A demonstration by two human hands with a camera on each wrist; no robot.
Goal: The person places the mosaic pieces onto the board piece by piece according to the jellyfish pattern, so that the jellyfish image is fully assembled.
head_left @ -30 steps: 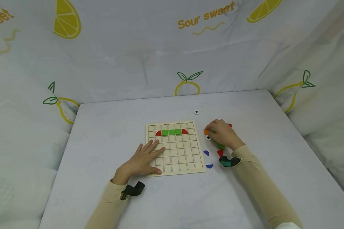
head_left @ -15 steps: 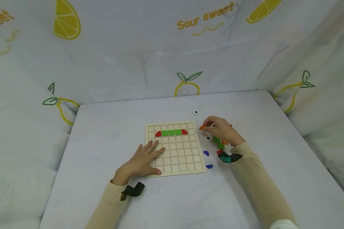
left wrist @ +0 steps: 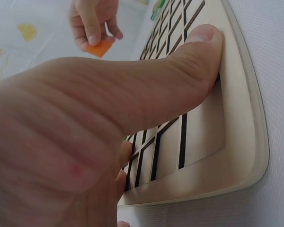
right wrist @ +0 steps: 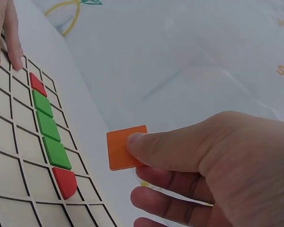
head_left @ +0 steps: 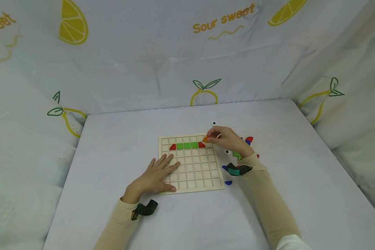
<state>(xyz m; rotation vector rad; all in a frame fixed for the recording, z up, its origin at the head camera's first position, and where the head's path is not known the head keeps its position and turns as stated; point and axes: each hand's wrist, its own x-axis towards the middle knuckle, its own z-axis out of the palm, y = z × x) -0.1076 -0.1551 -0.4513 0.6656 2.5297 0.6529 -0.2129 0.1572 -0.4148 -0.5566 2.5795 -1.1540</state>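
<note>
A pale wooden grid board [head_left: 192, 191] lies on the white table. One row near its far edge holds several green square tiles [head_left: 187, 145] with a red quarter-round tile [head_left: 173, 147] at the left end and another red tile [right wrist: 65, 183] at the right end. My left hand [head_left: 154, 176] rests spread on the board's left side, thumb along the near edge. Between thumb and index finger my right hand [head_left: 226, 140] pinches an orange square tile [right wrist: 123, 147], held above the board's far right part. The left wrist view shows the thumb on the frame.
Right of the board lie loose pieces: a white eye disc [head_left: 227, 152], green tiles [head_left: 236, 155], a red piece [head_left: 249, 139] and a blue half-round [head_left: 228, 182]. Another eye disc [head_left: 214, 123] lies beyond the board. A printed cloth [head_left: 122, 69] hangs behind the table.
My right hand has picked the orange tile up from the loose pieces and carried it left over the board. My left hand stays in place.
</note>
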